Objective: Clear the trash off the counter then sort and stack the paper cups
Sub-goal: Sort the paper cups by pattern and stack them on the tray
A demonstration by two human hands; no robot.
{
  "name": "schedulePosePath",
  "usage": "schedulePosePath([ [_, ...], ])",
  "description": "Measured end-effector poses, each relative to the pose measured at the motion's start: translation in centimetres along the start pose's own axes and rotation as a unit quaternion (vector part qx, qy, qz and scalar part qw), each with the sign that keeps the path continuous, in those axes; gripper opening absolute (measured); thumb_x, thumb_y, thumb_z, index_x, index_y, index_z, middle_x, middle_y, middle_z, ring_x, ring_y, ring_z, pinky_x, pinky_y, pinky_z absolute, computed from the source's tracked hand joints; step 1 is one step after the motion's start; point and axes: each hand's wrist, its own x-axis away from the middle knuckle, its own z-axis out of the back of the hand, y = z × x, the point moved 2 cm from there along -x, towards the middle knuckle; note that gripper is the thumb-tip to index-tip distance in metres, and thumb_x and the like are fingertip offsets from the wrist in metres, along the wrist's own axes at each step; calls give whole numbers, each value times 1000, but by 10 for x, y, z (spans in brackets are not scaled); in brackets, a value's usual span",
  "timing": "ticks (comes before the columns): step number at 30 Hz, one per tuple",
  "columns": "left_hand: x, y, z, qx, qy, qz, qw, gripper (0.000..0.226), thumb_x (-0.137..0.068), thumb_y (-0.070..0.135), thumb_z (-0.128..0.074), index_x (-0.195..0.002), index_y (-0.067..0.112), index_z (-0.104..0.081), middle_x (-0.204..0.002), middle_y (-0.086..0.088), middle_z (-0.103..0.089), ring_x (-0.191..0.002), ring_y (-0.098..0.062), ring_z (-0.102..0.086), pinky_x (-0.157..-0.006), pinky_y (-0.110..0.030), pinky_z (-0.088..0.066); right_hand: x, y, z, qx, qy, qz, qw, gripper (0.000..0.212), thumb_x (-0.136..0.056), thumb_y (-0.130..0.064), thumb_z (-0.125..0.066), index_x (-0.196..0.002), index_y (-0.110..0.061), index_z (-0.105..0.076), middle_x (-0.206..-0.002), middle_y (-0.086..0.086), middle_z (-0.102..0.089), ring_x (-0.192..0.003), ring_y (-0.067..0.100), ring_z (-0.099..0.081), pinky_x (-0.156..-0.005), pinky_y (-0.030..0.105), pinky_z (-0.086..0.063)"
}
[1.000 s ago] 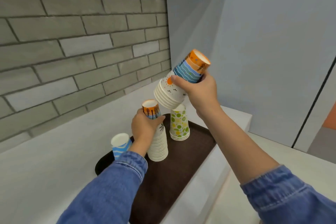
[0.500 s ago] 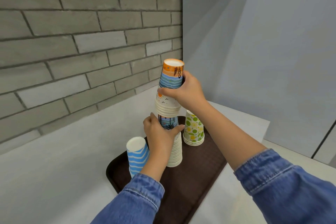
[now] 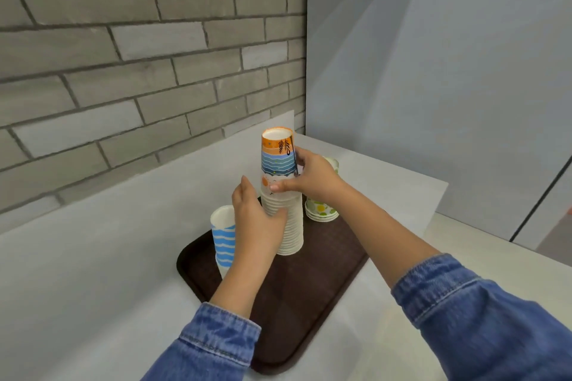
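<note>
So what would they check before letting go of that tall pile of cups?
1. Right hand grips the upper part of the stack: ok.
2. Left hand holds the stack lower down: ok.
3. Upper cups fully seated on the lower ones: cannot tell; the hands cover the join.
4. Stack straight: cannot tell; the top looks a little left of the base.
5. Base stands on the tray: ok.
6. Room around it: not ok; the striped cups stand right by the left hand, and the dotted cups stand just behind the right.
</note>
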Motion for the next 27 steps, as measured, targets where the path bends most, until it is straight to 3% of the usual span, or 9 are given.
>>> schedulePosePath([
  [3,7,5,-2,27,18,-35,999,82,-84,24,-68,-149,11,-19,-152,-9,-26,-137,-25,-35,-112,-36,-33,24,0,17,7,34,-18,999,106,-66,-37,-84,-150,-13,-25,-154,3,-35,-141,19,-34,-108,31,-32],
  [5,14,11,-10,54,26,-69,996,73,-82,19,-70,-145,13,-32,-143,-11,-37,-132,-24,-43,-110,-38,-36,52,1,38,1,88,-11,996,93,-73,-36,-80,-148,-13,-30,-151,2,-39,-138,17,-37,-106,26,-32],
  [8,34,27,-34,101,11,-108,989,62,-82,16,-70,-139,16,-43,-136,-1,-43,-128,-15,-45,-109,-33,-37,117,9,78,19,179,2,984,75,-78,-39,-75,-143,-18,-42,-146,0,-46,-134,13,-42,-111,31,-35],
  [13,96,57,-100,165,-135,-152,965,36,-84,12,-68,-114,29,-56,-123,4,-52,-113,-7,-51,-98,-25,-41,268,37,150,74,321,-12,944,45,-81,-37,-72,-124,-29,-60,-121,-14,-60,-113,-5,-53,-98,11,-40],
  [18,179,65,-175,156,-274,-118,941,27,-85,12,-67,-107,25,-61,-113,6,-55,-102,-3,-53,-91,-22,-40,397,74,190,194,410,-65,889,44,-80,-37,-69,-120,-22,-62,-113,-13,-59,-101,-5,-50,-90,1,-35],
  [21,228,59,-212,133,-348,-96,923,26,-85,15,-68,-107,26,-62,-111,11,-56,-100,4,-52,-90,-21,-40,459,103,204,222,451,-108,858,62,-74,-45,-69,-128,-18,-57,-121,-9,-54,-111,-2,-45,-93,-1,-30],
  [23,255,54,-231,112,-377,-92,915,25,-85,17,-67,-109,24,-63,-111,11,-57,-99,5,-53,-93,-22,-42,492,134,206,172,434,-171,868,87,-65,-56,-73,-139,-21,-44,-133,-9,-45,-122,-1,-39,-97,-1,-26],
  [25,277,49,-247,85,-393,-95,911,27,-86,18,-66,-113,21,-64,-114,8,-57,-104,-3,-54,-93,-22,-42,514,169,196,78,390,-242,885,115,-51,-65,-80,-146,-27,-29,-144,-11,-35,-134,1,-33,-107,12,-28],
  [27,295,46,-259,69,-409,-87,906,28,-87,17,-65,-113,22,-62,-117,7,-57,-109,-6,-52,-92,-20,-40,526,201,182,5,349,-290,891,130,-41,-59,-84,-149,-30,-18,-150,-12,-30,-137,2,-31,-114,30,-31],
])
